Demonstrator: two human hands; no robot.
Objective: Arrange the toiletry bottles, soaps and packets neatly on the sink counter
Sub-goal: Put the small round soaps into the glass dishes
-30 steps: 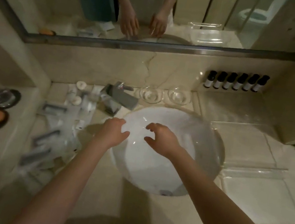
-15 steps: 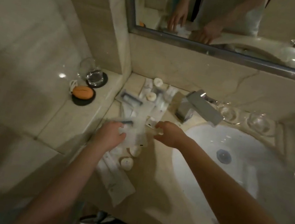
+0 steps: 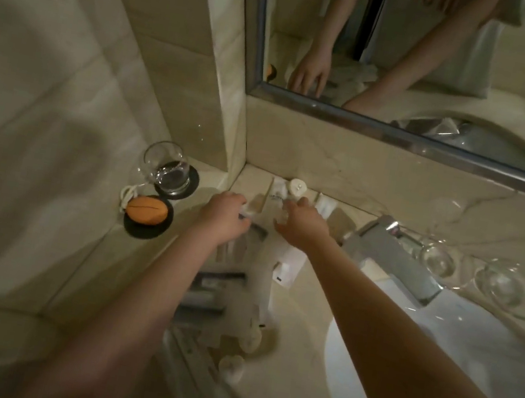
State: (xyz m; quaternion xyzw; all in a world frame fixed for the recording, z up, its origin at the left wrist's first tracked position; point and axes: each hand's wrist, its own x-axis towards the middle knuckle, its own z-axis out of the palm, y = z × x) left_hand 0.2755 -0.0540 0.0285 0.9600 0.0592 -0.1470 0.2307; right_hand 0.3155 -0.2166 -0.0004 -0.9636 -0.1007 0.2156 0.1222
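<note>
Beige marble makes the sink counter [image 3: 288, 370] and the walls around it. On the raised ledge at the far left stands a clear drinking glass [image 3: 166, 167] on a dark round coaster [image 3: 186, 190]. Just in front of it an orange oval soap [image 3: 147, 210] lies on a second dark coaster [image 3: 144, 231], with a white cord [image 3: 128, 193] beside it.

To the right of the ledge, in the corner of the counter, lie the white packets [image 3: 261, 282] in a loose pile that runs from the back wall toward the near edge, some with dark bands. A small round white soap [image 3: 297, 187] stands close to the back wall, and more small round ones [image 3: 231, 365] lie near the front among the packets.

The left hand [image 3: 226, 219] is over the pile with the fingers curled down on a packet; the picture is blurred there, so I cannot tell if it really grips it. The right hand [image 3: 301, 228] is just beside, palm down, fingers spread and half open, the tips near the round soap, and it holds nothing that I can see.

Further right is the square metal faucet [image 3: 394, 252] over the white basin [image 3: 440, 332], then two clear glass dishes [image 3: 438, 261] at the back. Above, the mirror [image 3: 418, 51] shows both arms.
</note>
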